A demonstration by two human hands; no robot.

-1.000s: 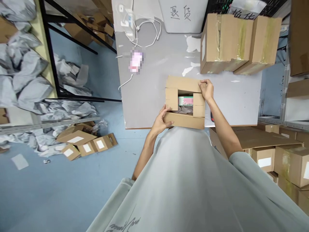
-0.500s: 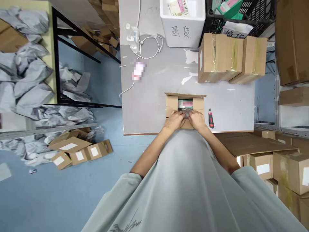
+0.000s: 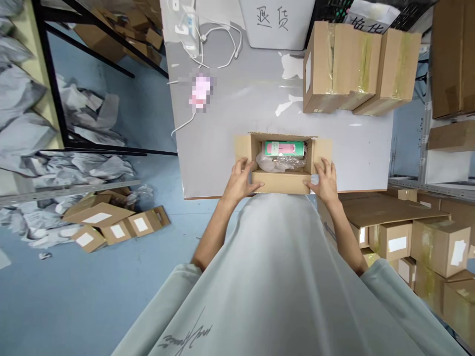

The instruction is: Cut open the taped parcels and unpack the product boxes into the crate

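Note:
An opened cardboard box [image 3: 282, 183] sits at the table's near edge with its flaps folded outward. Inside lies a green-and-pink packet [image 3: 285, 148], and crumpled clear plastic wrap [image 3: 285, 163] fills the space in front of it. My left hand [image 3: 240, 182] touches the left side flap, thumb reaching onto the front flap, fingers spread. At the opposite corner, my right hand [image 3: 325, 182] rests on the right side flap with its fingers apart and its thumb by the front flap.
Sealed cartons [image 3: 345, 69] stand at the back right of the grey table [image 3: 237, 109], beside a white foam bin [image 3: 278, 24]. White cables [image 3: 222, 44] and a blurred-out device [image 3: 201, 91] lie to the left. More boxes [image 3: 430, 242] are stacked at the right.
Both hands have moved apart from the middle of the box to its sides. The flaps are now spread and the contents show more. The red-and-black utility knife is no longer visible.

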